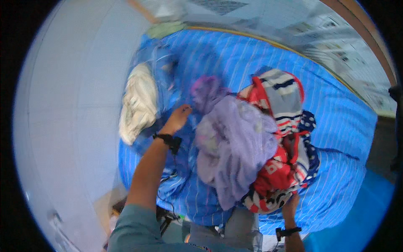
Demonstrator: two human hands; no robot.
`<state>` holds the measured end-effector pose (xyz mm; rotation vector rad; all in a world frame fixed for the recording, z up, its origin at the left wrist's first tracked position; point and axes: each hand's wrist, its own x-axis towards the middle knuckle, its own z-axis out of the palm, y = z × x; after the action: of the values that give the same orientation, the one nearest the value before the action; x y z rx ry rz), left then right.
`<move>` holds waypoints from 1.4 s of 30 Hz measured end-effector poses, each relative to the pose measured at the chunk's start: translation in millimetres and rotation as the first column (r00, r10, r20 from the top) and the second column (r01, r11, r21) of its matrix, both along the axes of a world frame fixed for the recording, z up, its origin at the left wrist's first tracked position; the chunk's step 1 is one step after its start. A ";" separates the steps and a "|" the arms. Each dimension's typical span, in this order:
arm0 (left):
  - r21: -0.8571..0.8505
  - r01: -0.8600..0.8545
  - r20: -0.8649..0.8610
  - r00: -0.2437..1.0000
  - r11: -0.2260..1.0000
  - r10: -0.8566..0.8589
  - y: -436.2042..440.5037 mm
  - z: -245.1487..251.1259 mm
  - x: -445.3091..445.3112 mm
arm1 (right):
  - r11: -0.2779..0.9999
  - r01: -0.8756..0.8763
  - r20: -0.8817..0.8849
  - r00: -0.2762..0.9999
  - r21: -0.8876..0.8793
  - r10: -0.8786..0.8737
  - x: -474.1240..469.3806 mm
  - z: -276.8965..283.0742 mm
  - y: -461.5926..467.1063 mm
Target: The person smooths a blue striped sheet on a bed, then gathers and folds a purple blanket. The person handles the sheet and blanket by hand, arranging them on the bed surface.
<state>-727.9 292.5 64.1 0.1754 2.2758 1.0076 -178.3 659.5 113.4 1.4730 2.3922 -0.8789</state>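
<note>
My left hand (180,117) is over the blue cloth beside a lilac fleecy cloth (239,135). Blur hides whether its fingers hold anything. A purple bunched piece (209,93) lies just beyond the lilac cloth. At the near right edge of the pile, my right hand (291,206) meets a red, white and navy striped garment (283,170), its fingertips hidden under the fabric. Navy polka-dot fabric (311,160) shows along the garment's right side. Left of my left hand lies a crumpled cream cloth (138,104).
Everything lies on a bed with a blue striped sheet (340,132). A pale wall (72,104) borders its left side. A green cloth (165,30) is at the far left corner. A bright blue surface (355,204) is at the lower right.
</note>
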 end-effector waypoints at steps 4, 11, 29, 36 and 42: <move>-0.097 -0.263 -0.548 0.819 0.960 0.169 -121.0 47.7 158.9 | 0.952 -0.285 0.018 0.957 -0.110 0.288 14.5 -37.4 -51.2; -0.356 -0.843 -0.620 0.536 0.404 0.572 -225.2 -4.4 379.5 | 0.809 -0.588 0.038 0.808 -0.014 0.588 -29.8 -70.1 -16.9; -0.694 -0.342 -0.372 0.924 0.634 0.091 -272.2 -138.9 387.9 | 0.761 -0.517 -0.196 0.761 0.391 0.618 23.5 -22.0 -83.5; -0.063 -0.310 -0.730 0.662 0.949 0.168 -221.7 -75.9 494.1 | 0.921 -0.146 -0.095 0.977 0.362 0.193 268.7 -47.5 -141.8; -0.438 -0.083 -0.548 0.814 0.895 -0.193 -170.5 -105.0 578.7 | 0.803 -0.416 0.035 0.895 0.427 0.445 310.5 -143.4 -81.2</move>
<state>-149.2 122.0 -40.8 0.3985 2.9748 0.3878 132.2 578.4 -30.0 0.9283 2.9300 -0.3110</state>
